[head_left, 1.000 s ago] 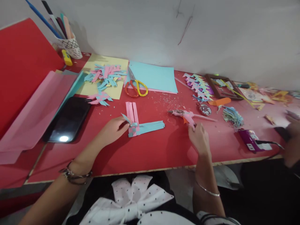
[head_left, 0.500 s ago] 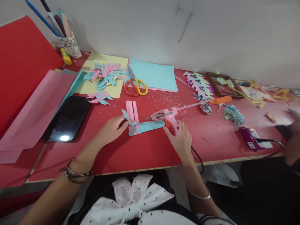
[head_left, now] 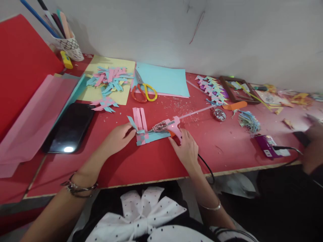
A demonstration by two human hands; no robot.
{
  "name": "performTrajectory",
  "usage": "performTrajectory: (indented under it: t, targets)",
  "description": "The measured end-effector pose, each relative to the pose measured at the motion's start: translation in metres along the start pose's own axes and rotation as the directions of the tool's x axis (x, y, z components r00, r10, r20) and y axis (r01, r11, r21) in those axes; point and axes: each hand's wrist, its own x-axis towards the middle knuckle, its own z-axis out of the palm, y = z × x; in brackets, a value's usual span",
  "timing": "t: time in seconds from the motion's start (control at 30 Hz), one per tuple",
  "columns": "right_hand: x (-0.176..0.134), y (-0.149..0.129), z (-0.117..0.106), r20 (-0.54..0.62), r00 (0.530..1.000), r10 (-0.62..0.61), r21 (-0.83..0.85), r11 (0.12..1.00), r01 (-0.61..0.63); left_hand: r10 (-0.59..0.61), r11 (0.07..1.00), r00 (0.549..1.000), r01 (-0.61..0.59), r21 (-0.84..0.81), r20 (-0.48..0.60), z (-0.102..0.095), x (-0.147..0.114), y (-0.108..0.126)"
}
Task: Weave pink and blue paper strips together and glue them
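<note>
My right hand [head_left: 186, 146] is closed round the handle of a pink glue gun [head_left: 174, 126], with a clear glue stick [head_left: 195, 111] jutting from its back. The gun's metal nozzle points left and reaches the woven paper strips [head_left: 141, 136]. These are pink and blue, with two pink strips standing away from me and blue ones lying to the right. At the weave's left edge, my left hand [head_left: 123, 134] pinches a short blue paper strip [head_left: 131, 123], bent up from the weave. Whether the nozzle touches the paper I cannot tell.
Scissors [head_left: 143, 88] lie by blue sheets [head_left: 164, 79], and cut strips [head_left: 109, 79] pile on yellow paper. A black phone [head_left: 70, 129] is at left. On the right are a round tin [head_left: 219, 114], a purple power box [head_left: 270, 146] and another person's hand [head_left: 314, 144].
The glue gun in my right hand has moved left, bringing its nozzle to the woven strips. My left hand keeps its pinch on the blue strip. The view has shifted slightly.
</note>
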Motion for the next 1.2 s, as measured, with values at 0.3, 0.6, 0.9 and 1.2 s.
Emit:
performTrajectory:
  t: [0.3,0.6,0.9,1.2]
  targets:
    - [-0.001,0.001,-0.002,0.035,0.999,-0.036,-0.008,0.999,0.036,-0.006,1.0,1.0,0.006,0.003,0.003,-0.001,-0.001,0.001]
    - [-0.001,0.0,0.0,0.04,0.998,-0.056,-0.009,0.998,0.056,-0.007,1.0,1.0,0.007,0.012,0.013,-0.002,0.001,0.002]
    - [-0.001,0.005,-0.005,0.049,0.999,-0.023,-0.044,0.999,0.025,-0.015,1.0,1.0,0.015,-0.007,0.009,-0.001,0.001,0.001]
    - [0.002,0.015,-0.012,0.008,1.0,0.017,-0.082,0.996,-0.017,-0.017,1.0,1.0,0.017,0.0,0.002,0.0,0.0,0.0]
